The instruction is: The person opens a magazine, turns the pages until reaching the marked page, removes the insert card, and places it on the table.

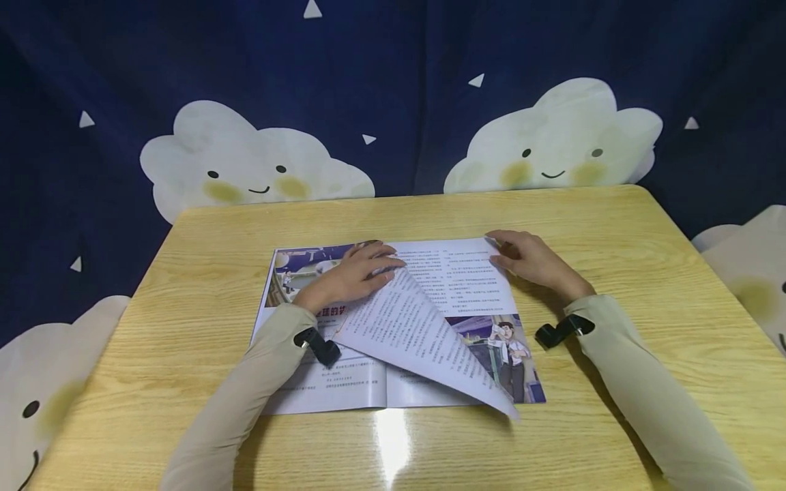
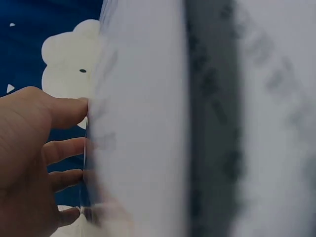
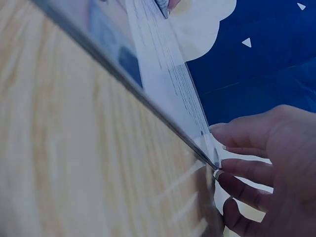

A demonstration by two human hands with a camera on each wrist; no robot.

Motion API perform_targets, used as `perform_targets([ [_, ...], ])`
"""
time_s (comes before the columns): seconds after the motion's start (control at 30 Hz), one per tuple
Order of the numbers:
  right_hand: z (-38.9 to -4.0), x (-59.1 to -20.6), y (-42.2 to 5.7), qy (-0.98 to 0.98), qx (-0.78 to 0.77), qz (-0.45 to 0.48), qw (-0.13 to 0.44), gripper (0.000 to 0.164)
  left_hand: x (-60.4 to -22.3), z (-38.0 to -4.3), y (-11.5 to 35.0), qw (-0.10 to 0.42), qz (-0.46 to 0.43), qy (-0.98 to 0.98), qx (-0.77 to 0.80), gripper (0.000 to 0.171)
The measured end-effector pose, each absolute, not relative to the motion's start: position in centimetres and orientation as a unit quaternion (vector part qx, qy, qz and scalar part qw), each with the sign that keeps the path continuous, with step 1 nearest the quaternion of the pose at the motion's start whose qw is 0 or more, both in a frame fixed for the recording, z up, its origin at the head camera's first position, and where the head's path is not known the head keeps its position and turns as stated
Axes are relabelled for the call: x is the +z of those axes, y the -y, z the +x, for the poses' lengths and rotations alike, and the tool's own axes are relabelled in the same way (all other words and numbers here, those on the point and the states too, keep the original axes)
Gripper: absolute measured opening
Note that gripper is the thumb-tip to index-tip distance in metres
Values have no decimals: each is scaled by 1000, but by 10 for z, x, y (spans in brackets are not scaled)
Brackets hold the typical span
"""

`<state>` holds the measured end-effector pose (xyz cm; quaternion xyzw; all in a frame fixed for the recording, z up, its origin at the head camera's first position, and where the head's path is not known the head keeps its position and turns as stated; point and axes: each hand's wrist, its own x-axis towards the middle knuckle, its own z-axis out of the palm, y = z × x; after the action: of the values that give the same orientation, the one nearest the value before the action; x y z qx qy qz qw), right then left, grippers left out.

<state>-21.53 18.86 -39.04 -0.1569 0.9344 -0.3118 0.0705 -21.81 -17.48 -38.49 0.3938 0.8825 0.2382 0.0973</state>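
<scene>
"Left hand (image 1: 352, 276) first: what do we see of it?"

"We see it over the far part of the magazine (image 1: 387, 397), fingers parted and gently bent, with the tips against the raised page (image 1: 405, 334). Whether they truly pinch the sheet, we cannot tell; the left wrist view shows the tips only meeting an edge."

"What lies about that hand?"

"Just left of its fingers we have a printed picture (image 1: 291, 276), and on our side of it the left page (image 1: 350, 392), flat on the worktop (image 1: 202, 273)."

"Now the raised page: which way does it run from our hands?"

"Its long slant starts under the left hand and comes down toward us and to the right, the free corner just past the magazine's near edge. We would call the left hand clearly the nearer one."

"Further right?"

"Between the hands, the right page (image 1: 473, 276), with a printed figure (image 1: 512, 358) on our side of the right hand (image 1: 533, 262)."

"And that hand itself?"

"At the page's far corner: thumb and fingers apart, loosely curved, tips touching the edge. We make out no grip there. Beyond both hands, we see blue cloth (image 1: 405, 88)."
</scene>
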Motion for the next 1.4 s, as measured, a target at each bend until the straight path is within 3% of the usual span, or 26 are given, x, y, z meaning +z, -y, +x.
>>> perform_targets([
  [0.4, -217, -391, -190, -933, -307, -177, 65, 51, -385, -218, 180, 125, 363, -889, 247, 29],
  [0.73, -217, -391, -191, -935, -308, -167, 52, 51, -382, -216, 183, 134, 335, -903, 233, 33],
  [0.97, -215, -392, -190, -934, -316, -159, 48, 51, -380, -213, 188, 150, 355, -898, 214, 44],
  [1.4, -214, -395, -187, -934, -319, -156, 39, 50, -380, -212, 186, 162, 324, -906, 218, 31],
])
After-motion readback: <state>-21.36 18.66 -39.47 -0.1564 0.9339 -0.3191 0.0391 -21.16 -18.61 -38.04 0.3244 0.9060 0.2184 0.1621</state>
